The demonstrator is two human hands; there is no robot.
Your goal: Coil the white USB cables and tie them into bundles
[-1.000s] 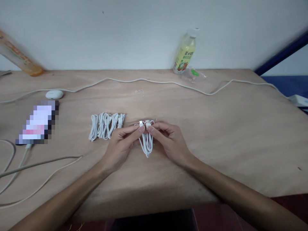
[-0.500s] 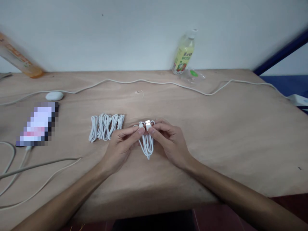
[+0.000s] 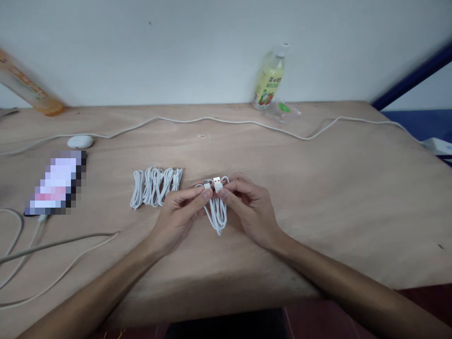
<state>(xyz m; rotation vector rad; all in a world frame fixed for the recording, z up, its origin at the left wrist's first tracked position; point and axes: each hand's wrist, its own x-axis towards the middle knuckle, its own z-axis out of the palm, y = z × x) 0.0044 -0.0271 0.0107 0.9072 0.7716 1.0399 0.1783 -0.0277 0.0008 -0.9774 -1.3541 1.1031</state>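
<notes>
Between my two hands a white USB cable is folded into a loop that hangs down. My left hand pinches it near one metal plug, thumb on the white housing. My right hand pinches the wider USB plug beside it, so both plugs point away from me, side by side. The fingers behind the cable are partly hidden. Just left of my left hand, several white coiled cables lie in a row on the wooden table.
A phone with a cable plugged in lies at the left, near a white oval case. A long white cord crosses the back. Two bottles, one yellow-labelled and one orange, stand by the wall; clear plastic lies near the former.
Both hands keep their pinch on the cable. The left plug has tilted slightly and looks darker; the loop has shifted a touch to the right.
</notes>
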